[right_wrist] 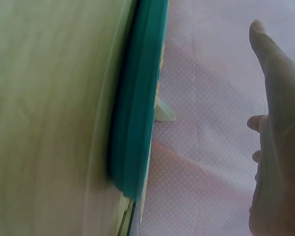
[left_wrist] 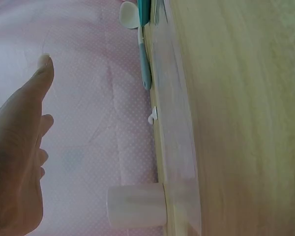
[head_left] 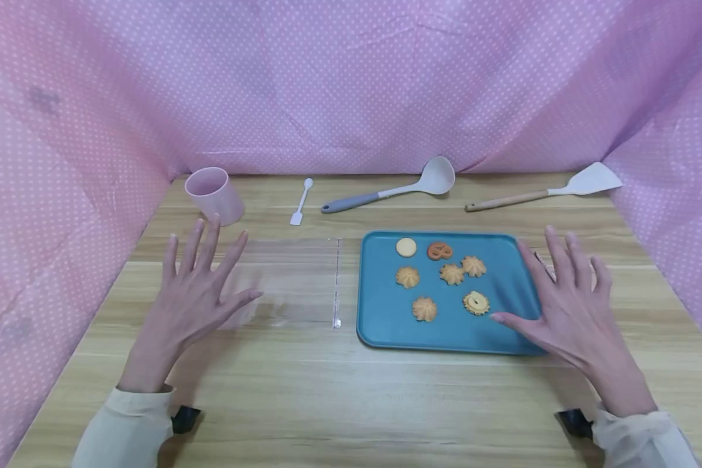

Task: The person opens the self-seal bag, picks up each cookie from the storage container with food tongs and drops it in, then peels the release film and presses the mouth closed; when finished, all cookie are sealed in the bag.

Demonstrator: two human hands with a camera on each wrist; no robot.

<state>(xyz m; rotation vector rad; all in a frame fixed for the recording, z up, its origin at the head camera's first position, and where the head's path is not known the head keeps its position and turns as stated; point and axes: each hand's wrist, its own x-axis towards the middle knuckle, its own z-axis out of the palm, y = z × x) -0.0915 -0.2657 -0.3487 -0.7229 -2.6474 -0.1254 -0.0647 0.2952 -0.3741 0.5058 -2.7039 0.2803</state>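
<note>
My left hand [head_left: 190, 302] is held with fingers spread, over the left end of a flat clear plastic bag [head_left: 295, 283] with a sealing strip at its right end. My right hand [head_left: 573, 305] is likewise spread, overlapping the right edge of a blue tray [head_left: 386, 335] in the head view. Neither hand holds anything. On the tray lie several flower-shaped cookies [head_left: 424, 309], a plain round cookie [head_left: 406, 247], a pretzel-shaped cookie [head_left: 439, 251] and a ridged round cookie [head_left: 476, 303]. The wrist views show both hands raised above the table.
Along the back of the wooden table [head_left: 351, 403] stand a pink cup [head_left: 219, 198], a small white spatula-like stick [head_left: 301, 203], a grey-handled ladle [head_left: 409, 187] and a wooden-handled spatula [head_left: 546, 192]. Something small is mostly hidden behind my right hand. Pink dotted cloth [head_left: 351, 91] encloses the back and sides.
</note>
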